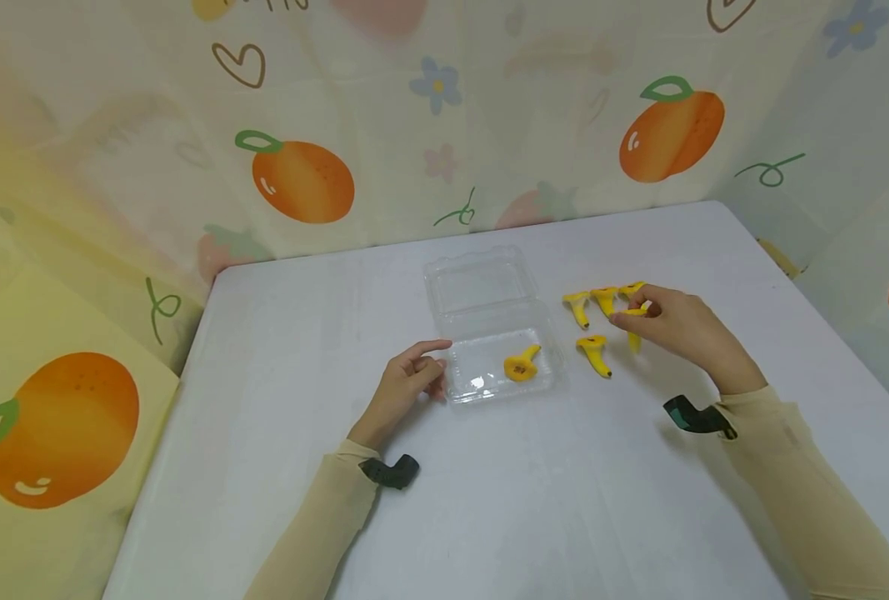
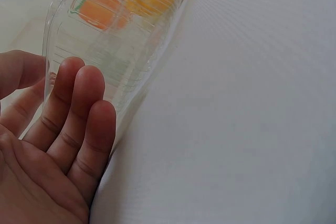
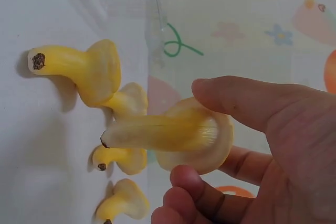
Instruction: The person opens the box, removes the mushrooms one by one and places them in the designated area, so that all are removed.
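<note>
My right hand (image 1: 672, 325) pinches a yellow mushroom-shaped toy (image 3: 163, 135) by its pale cap, thumb on one side and fingers on the other; its stem with a dark tip points away from the palm. Under and beside it, several like toys lie on the table, one (image 1: 594, 354) nearer the front and others (image 1: 576, 308) in a back row. My left hand (image 1: 410, 375) touches the left edge of a clear plastic clamshell box (image 1: 462, 396), fingers loosely bent against its wall. Inside the box's base lies one yellow toy (image 1: 521, 367).
The box's lid (image 1: 481, 283) lies folded back, away from me. A white-covered table (image 1: 444, 500) carries everything, its back edge meeting a fruit-printed cloth (image 1: 384, 150). Dark bands (image 1: 392, 472) sit on both sleeves.
</note>
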Demonstrator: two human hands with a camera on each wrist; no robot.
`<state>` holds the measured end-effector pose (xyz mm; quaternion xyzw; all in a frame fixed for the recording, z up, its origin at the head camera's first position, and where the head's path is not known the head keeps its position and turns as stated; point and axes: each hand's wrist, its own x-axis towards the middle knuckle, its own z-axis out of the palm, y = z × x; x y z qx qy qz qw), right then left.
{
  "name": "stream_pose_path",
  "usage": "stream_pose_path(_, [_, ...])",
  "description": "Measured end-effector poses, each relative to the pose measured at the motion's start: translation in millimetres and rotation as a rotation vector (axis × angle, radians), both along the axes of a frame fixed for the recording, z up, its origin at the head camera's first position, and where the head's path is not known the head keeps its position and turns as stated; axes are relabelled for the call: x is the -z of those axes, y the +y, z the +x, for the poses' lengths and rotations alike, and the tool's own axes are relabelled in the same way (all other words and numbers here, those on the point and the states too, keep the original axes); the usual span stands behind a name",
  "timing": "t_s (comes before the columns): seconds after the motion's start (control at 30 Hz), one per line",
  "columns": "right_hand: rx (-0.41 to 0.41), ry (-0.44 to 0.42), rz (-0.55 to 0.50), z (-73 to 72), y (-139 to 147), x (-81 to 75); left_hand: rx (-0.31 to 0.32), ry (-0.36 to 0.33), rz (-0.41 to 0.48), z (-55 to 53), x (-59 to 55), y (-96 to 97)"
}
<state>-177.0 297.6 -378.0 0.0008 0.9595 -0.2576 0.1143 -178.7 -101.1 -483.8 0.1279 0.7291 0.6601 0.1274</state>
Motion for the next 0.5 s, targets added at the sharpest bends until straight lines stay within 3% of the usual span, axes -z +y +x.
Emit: stream_pose_path(0.5, [-0.022, -0.067, 0.098, -1.5, 3.2, 2.8, 0.004, -0.003, -0.003, 0.9, -0.8, -0.3])
